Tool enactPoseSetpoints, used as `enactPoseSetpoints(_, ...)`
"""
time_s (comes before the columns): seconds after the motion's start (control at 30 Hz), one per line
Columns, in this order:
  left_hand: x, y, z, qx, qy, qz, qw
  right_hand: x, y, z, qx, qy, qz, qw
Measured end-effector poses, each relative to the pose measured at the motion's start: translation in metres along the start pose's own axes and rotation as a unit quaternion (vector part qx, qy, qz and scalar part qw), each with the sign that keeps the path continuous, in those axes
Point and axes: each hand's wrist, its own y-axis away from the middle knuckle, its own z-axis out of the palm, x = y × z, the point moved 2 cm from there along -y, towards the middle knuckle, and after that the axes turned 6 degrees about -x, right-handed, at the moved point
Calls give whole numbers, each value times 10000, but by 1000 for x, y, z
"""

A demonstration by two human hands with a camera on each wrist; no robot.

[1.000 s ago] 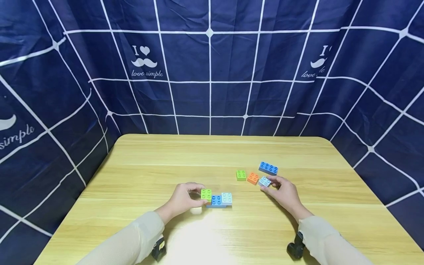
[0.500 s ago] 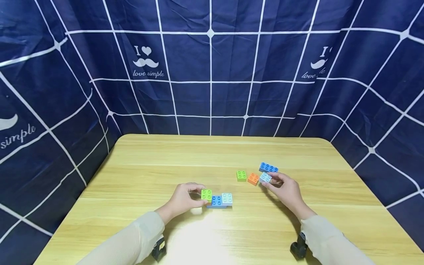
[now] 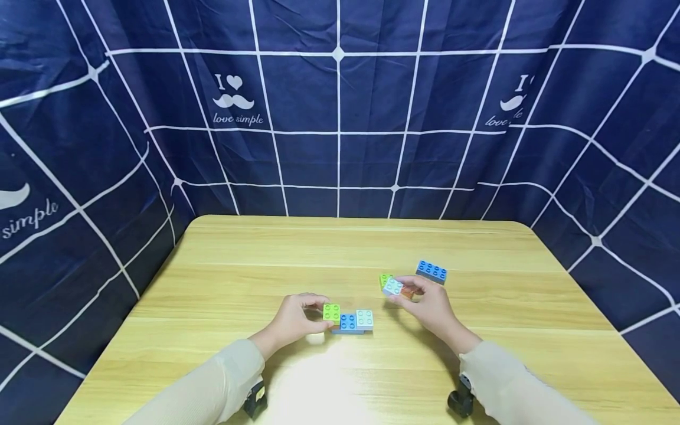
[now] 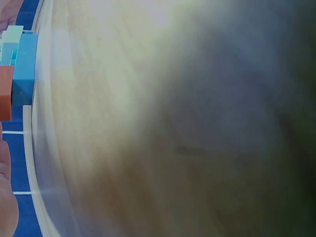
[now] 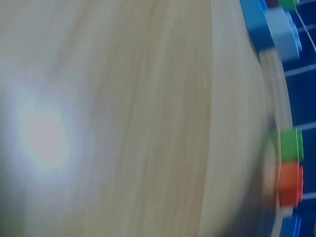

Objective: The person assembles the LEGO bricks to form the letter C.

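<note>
My left hand (image 3: 292,317) pinches the left end of a small assembly in the head view. There a lime green brick (image 3: 332,313) sits on an orange brick (image 4: 6,91), which is on a blue brick (image 3: 347,322). A pale blue brick (image 3: 364,319) covers the blue brick's right end and overhangs it. Thumb and fingers of my right hand (image 3: 432,308) pinch another pale blue brick (image 3: 392,287), raised off the table. It partly hides a loose green brick (image 3: 386,277). A loose orange brick (image 3: 408,291) shows only partly behind the right fingers.
A long blue brick (image 3: 432,271) lies just beyond my right hand. The wooden table (image 3: 265,248) ends at a dark blue curtain (image 3: 297,159) with white lines behind and at both sides. Black wrist cameras (image 3: 461,401) hang under the cuffs.
My right hand has lifted the pale blue brick and carried it left, past the loose orange brick to in front of the loose green one. The left hand and the assembly stay put.
</note>
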Motion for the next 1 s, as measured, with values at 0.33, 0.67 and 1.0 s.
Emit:
enactPoseSetpoints(0.33,-29,-5,4,62,-19,111,9999,-38,-3,31,-759,-437,-293,9957)
enactPoseSetpoints(0.67,-46,-8,4,7,-68,258,9996,-63,-8,55,-1319,-562,-601,9878)
enactPoseSetpoints(1.0,-45,-8,3,-21,-212,276,9994,-71,-10,65,-1596,-332,-989,9817)
